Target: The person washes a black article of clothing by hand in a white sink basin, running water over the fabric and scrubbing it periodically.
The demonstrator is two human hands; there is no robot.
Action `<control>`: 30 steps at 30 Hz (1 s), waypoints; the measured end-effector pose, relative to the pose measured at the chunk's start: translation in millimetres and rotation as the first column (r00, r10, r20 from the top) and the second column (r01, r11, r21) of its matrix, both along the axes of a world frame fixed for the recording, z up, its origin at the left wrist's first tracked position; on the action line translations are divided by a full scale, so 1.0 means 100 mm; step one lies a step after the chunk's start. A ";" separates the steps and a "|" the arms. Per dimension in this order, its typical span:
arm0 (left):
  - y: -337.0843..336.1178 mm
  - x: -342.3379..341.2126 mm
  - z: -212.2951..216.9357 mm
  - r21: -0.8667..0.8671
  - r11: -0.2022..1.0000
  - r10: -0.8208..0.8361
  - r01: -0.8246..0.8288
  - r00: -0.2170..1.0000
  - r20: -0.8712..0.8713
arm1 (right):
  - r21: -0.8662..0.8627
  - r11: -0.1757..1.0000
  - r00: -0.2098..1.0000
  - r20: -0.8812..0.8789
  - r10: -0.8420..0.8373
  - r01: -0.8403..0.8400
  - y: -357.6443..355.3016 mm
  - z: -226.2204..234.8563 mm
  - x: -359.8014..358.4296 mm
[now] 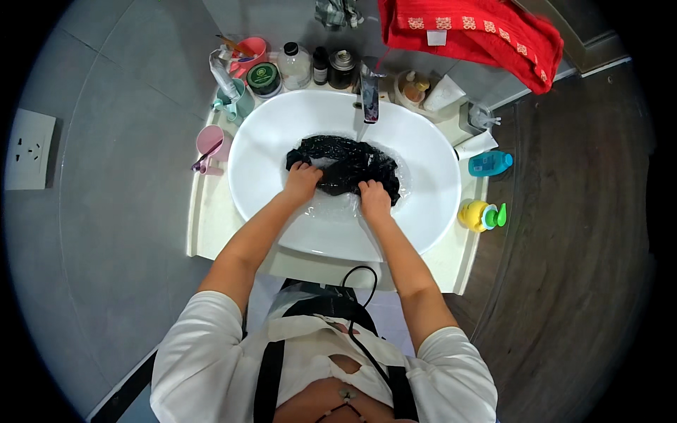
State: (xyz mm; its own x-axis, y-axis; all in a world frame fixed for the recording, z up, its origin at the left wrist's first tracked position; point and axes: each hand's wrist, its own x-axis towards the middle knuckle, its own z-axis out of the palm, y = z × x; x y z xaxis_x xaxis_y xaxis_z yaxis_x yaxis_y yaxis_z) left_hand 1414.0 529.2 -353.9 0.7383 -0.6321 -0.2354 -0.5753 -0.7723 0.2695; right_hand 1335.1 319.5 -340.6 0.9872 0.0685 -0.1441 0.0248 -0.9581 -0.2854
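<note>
A wet black cloth or garment [345, 166] lies spread and crumpled in the white oval sink [257, 151], in shallow water with some suds. My left hand [303, 181] is closed on its left part, fingers curled over the near edge. On the right, my right hand [374, 199] grips the near right edge, fingertips bent into the fabric. Above the far side of the cloth hangs the faucet [370, 95], with a thin stream of water falling from its spout.
Left of the sink stand a pink cup [211, 143] and a teal cup [242, 102]. Behind are a dark green-lidded jar [264, 79] and a clear bottle [295, 67]. To the right are a blue bottle [489, 163] and a yellow pump bottle [477, 215]. A red towel [472, 35] hangs above.
</note>
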 end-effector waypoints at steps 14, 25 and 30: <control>0.03 0.35 0.75 -0.596 0.509 0.176 -0.621 0.753 -0.634 | 0.720 0.321 0.777 -0.487 -0.398 0.615 -0.98 0.35 0.23; -0.05 0.29 -0.51 -0.598 0.589 0.563 -0.543 0.807 -0.179 | 0.320 0.560 0.631 -0.191 -0.752 0.765 -0.65 -0.09 0.13; -0.34 0.07 -0.75 -0.485 0.375 0.348 -0.790 0.604 -0.717 | 0.446 0.750 0.850 -0.052 -0.524 0.489 -0.19 -0.46 0.08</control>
